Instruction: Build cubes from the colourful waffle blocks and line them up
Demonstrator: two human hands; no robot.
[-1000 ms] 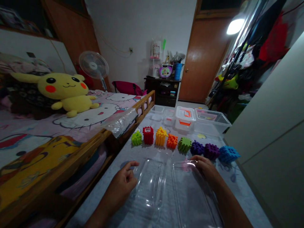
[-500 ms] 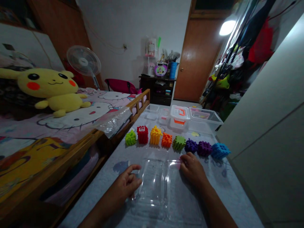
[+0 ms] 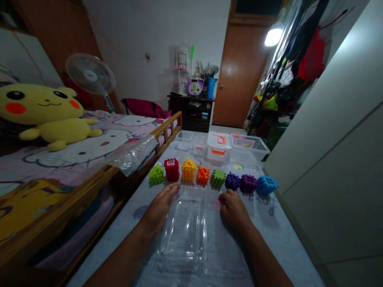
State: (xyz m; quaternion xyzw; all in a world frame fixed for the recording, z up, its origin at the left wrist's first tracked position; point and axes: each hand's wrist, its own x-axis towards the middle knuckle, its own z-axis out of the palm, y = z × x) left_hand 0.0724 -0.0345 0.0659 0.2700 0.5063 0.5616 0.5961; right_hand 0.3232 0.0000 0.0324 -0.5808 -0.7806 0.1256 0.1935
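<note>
A clear plastic clamshell container [image 3: 186, 229] lies on the cloth-covered table, its two halves side by side. Along its left edge rests my left hand [image 3: 161, 205], open, fingers stretched forward and close together. My right hand [image 3: 235, 209] is at the far right edge of the container, fingers curled in; whatever they may hold is hidden. Beyond the hands stands a row of interlocking-piece blocks: lime [image 3: 156, 174], red [image 3: 172, 170], yellow [image 3: 188, 170], orange [image 3: 202, 175], green [image 3: 218, 178], dark blue [image 3: 232, 181], purple [image 3: 248, 183] and light blue [image 3: 267, 185].
Behind the blocks are a lidded box with orange clips [image 3: 218, 145], a large open clear bin [image 3: 251, 149] and a small clear tub [image 3: 184, 137]. A wooden bed rail [image 3: 140, 155] borders the left side, a pale cabinet [image 3: 332, 159] the right. A yellow plush toy [image 3: 56, 115] sits on the bed.
My left hand has moved forward along the container's left side, its fingers straightening. My right hand stays near the far right edge. The view has shifted slightly right.
</note>
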